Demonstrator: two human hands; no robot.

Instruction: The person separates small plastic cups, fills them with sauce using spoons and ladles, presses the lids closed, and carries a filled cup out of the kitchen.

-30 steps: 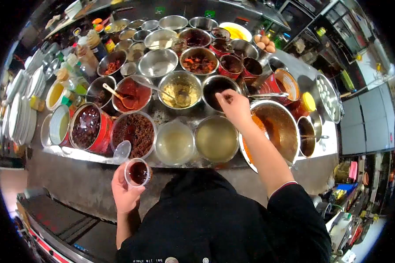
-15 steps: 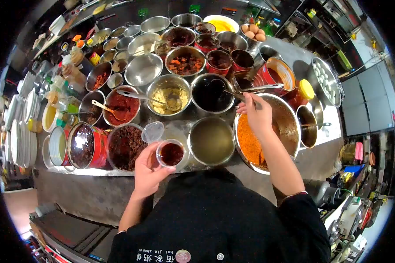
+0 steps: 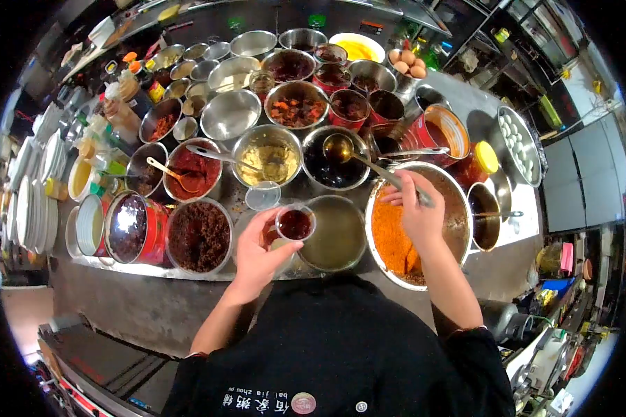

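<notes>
Between and below the two hands sits a bowl of pale liquid (image 3: pixel 364 243), its left side partly covered by the cup and the left hand (image 3: pixel 261 243). Beneath the right hand (image 3: pixel 419 205) and forearm, a wide pan (image 3: pixel 471 226) holds orange paste (image 3: pixel 391 233). Just beyond the right hand, a metal spoon handle (image 3: pixel 417 151) lies crosswise. Beyond the left hand is a bowl of yellow mash (image 3: pixel 240 172) with its own spoon; to that hand's left stand a tub of dark crumbs (image 3: pixel 199 236) and a red tin (image 3: pixel 161 233). Well past both hands, more bowls crowd the bench (image 3: pixel 476 101), with brown eggs (image 3: pixel 407 62) at the far right.

The left hand curls its fingers and thumb round a clear cup (image 3: pixel 295 224) of dark red contents, whose lid (image 3: pixel 263 196) shows just past the fingers. The right hand is closed on the handle of a ladle (image 3: pixel 379 172), which slants away from it, up and left, into the mouth of a pot of black liquid (image 3: pixel 327 186). Whether the scoop touches the liquid cannot be told. The cup is near the pot, on its nearer side.
</notes>
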